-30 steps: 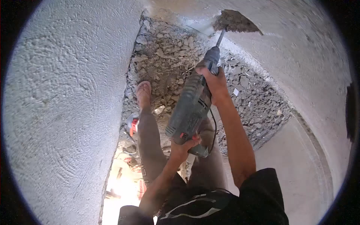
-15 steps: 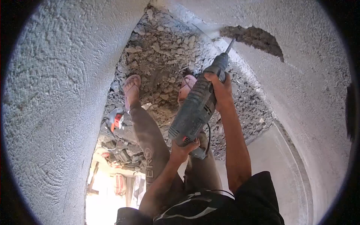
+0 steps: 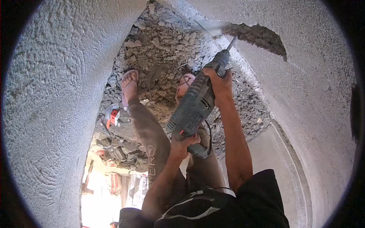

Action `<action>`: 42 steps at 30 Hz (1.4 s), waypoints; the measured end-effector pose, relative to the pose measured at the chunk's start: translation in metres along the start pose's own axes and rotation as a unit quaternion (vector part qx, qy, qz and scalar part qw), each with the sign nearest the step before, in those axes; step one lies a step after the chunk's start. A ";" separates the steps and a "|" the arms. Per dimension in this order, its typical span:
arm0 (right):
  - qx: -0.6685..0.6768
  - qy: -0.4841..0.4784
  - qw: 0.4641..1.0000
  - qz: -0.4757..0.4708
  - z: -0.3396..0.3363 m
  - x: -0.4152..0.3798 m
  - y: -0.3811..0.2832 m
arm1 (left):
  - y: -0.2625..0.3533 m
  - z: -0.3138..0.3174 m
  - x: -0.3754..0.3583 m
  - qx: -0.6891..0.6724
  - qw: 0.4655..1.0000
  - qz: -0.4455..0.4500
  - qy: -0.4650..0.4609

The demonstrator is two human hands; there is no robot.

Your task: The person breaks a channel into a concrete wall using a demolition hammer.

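Note:
A dark grey rotary hammer drill (image 3: pixel 193 102) slants up and to the right across the middle of the view. My left hand (image 3: pixel 181 146) is closed round its rear handle. Farther forward, my right hand (image 3: pixel 221 84) grips the body just behind the front collar. The drill's bit (image 3: pixel 231 43) points at the lower left edge of a rough broken-out patch (image 3: pixel 260 38) in the white plastered wall (image 3: pixel 311 72). A black cord hangs from the handle end.
Rubble (image 3: pixel 163 45) covers the floor round my feet in pink flip-flops (image 3: pixel 128 81). A red-and-grey power tool (image 3: pixel 111 117) lies among the debris at left. Another rough plastered wall (image 3: pixel 53 98) rises close on the left, with a striped sack (image 3: pixel 115 183) in bright light behind me.
The drill and both hands have shifted slightly left in view, and the bit tip sits a little farther left at the patch's edge. Both grips stay the same.

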State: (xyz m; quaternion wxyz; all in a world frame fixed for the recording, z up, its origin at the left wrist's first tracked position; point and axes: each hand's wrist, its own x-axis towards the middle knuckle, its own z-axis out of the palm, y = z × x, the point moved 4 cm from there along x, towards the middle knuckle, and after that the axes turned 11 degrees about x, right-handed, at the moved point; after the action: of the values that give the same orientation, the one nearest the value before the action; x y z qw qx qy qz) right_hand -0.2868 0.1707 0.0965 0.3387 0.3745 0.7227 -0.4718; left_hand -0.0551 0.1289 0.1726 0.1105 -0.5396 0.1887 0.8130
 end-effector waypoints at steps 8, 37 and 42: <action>0.002 -0.019 0.999 -0.033 0.004 0.001 -0.001 | -0.004 -0.007 0.003 0.093 0.993 0.074 -0.003; 0.139 -0.104 0.985 0.022 0.084 -0.035 0.024 | 0.034 -0.070 -0.018 -0.101 0.992 -0.059 0.044; 0.084 -0.041 0.996 0.015 0.066 -0.044 0.018 | 0.032 -0.068 -0.020 -0.099 0.992 -0.071 0.036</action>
State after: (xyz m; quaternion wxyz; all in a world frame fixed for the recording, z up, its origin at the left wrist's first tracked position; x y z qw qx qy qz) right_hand -0.2405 0.1039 0.1039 0.3427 0.3928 0.6604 -0.5405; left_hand -0.0026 0.0718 0.1736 0.1067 -0.5888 0.0721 0.7980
